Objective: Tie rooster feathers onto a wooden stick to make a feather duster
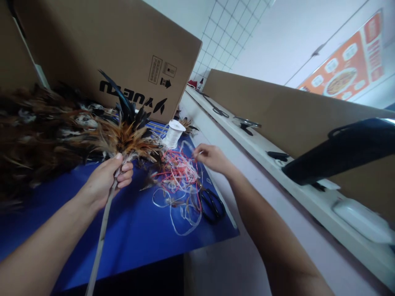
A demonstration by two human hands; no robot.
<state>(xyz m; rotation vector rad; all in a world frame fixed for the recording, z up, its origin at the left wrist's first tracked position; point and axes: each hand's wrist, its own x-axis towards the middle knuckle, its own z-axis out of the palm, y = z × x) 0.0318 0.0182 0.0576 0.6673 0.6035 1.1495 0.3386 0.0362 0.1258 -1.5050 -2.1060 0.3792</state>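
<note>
Head view: left hand (106,181) grips a feathered stick (103,226).

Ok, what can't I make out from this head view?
In the head view:
Stick: lower end cut off by the bottom edge; upper end hidden by the left hand and feathers.
Right hand: too blurred to tell whether it pinches a strand.
Scissors: blades mostly covered by the tangled string.
Carton: small print too small to read.
</note>
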